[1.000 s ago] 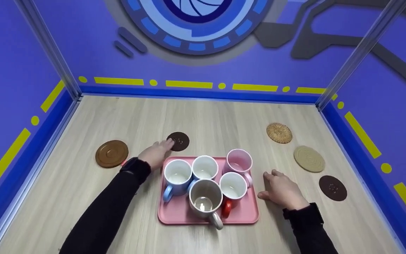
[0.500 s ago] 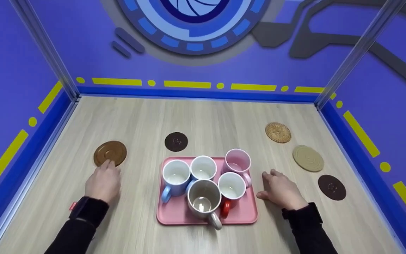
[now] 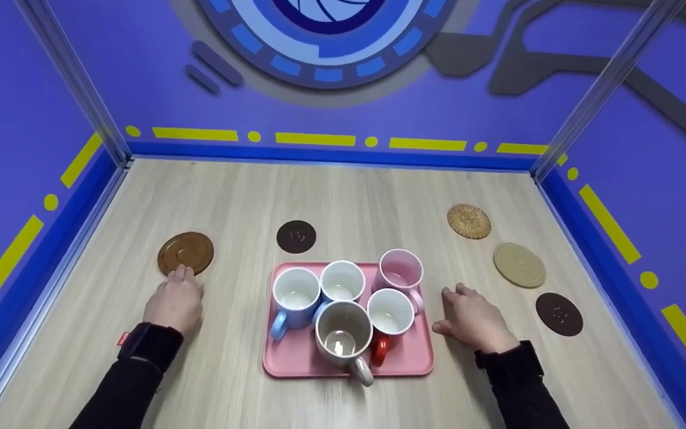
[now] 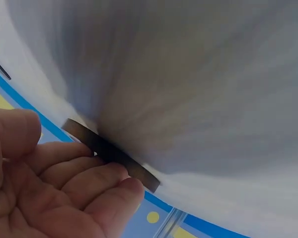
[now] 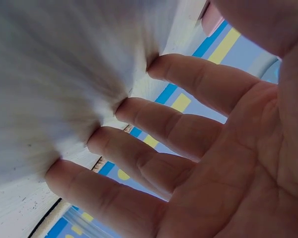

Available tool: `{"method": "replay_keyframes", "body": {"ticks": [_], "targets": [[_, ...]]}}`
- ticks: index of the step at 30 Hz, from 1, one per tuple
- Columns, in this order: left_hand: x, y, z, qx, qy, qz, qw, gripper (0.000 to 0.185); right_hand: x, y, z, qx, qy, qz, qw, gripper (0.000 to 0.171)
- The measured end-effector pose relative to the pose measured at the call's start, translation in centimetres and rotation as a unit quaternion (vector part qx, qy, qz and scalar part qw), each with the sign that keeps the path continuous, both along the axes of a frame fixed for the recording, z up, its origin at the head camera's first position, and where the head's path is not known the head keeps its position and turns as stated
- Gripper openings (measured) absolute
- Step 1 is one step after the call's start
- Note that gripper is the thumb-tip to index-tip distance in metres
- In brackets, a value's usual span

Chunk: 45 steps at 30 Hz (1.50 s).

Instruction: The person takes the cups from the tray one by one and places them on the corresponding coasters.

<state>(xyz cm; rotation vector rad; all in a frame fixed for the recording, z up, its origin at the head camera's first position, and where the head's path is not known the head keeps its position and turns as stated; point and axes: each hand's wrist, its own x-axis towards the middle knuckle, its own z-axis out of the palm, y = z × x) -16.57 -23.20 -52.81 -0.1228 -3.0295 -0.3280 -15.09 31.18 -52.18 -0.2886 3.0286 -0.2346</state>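
Note:
A pink tray (image 3: 295, 360) sits in the middle of the wooden table and carries several mugs: a blue one (image 3: 295, 295), a white one (image 3: 342, 280), a pink one (image 3: 401, 271), a red one (image 3: 389, 316) and a grey one (image 3: 343, 333). My left hand (image 3: 175, 300) lies flat on the table, fingertips at the near edge of a brown coaster (image 3: 186, 252), whose rim (image 4: 109, 151) shows in the left wrist view. My right hand (image 3: 475, 319) rests palm down just right of the tray, fingers (image 5: 154, 163) spread on the table.
A dark brown coaster (image 3: 296, 236) lies just behind the tray. On the right lie a woven coaster (image 3: 468, 221), a beige coaster (image 3: 519, 265) and another dark coaster (image 3: 558, 313). Blue walls (image 3: 343, 152) enclose the table on three sides.
My left hand left the dark coaster behind the tray and moved left to the brown coaster, where it now rests. The right hand stayed put.

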Motion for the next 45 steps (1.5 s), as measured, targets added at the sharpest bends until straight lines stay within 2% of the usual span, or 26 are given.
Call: {"method": "replay_keyframes", "body": {"ticks": [7,11,15,21,26,30,33,37,42,45], "targets": [[-2.8,-0.4,0.2,-0.013,0.012,-0.041,0.9990,0.043,0.1,0.0,-0.1,-0.001,-0.009,-0.008,1.000,0.075],[-3.4,-0.4,0.0,0.047,0.005,-0.046,0.9978,0.038,0.1,-0.1,-0.2,-0.002,-0.010,-0.006,1.000,0.076],[-3.4,-0.2,0.1,0.089,0.019,-0.058,0.9942,0.033,0.1,0.0,0.1,0.001,-0.006,-0.007,1.000,0.076],[-3.8,0.0,0.4,0.056,0.049,-0.080,0.9940,0.030,0.0,0.0,0.3,0.002,-0.014,-0.010,1.000,0.076],[-4.1,0.3,0.3,0.007,0.031,-0.096,0.9949,0.036,0.0,-0.1,0.1,0.002,-0.020,-0.009,1.000,0.077],[-4.8,0.8,0.3,0.004,0.018,-0.104,0.9944,0.042,0.0,-0.1,0.3,0.005,-0.020,-0.010,1.000,0.077],[-6.3,1.4,0.3,0.016,0.007,-0.109,0.9939,0.043,0.0,0.1,0.4,0.005,-0.012,-0.011,1.000,0.076],[-9.2,2.8,0.8,0.029,-0.023,-0.112,0.9930,0.045,0.2,0.2,0.4,0.007,-0.003,-0.009,1.000,0.075],[-13.2,6.0,1.9,0.038,-0.081,-0.120,0.9888,0.047,0.3,0.0,0.2,0.006,0.001,-0.010,1.000,0.075],[-15.1,8.3,2.7,0.039,-0.111,-0.136,0.9838,0.046,0.2,-0.4,0.1,0.004,0.003,-0.010,1.000,0.075]]}}
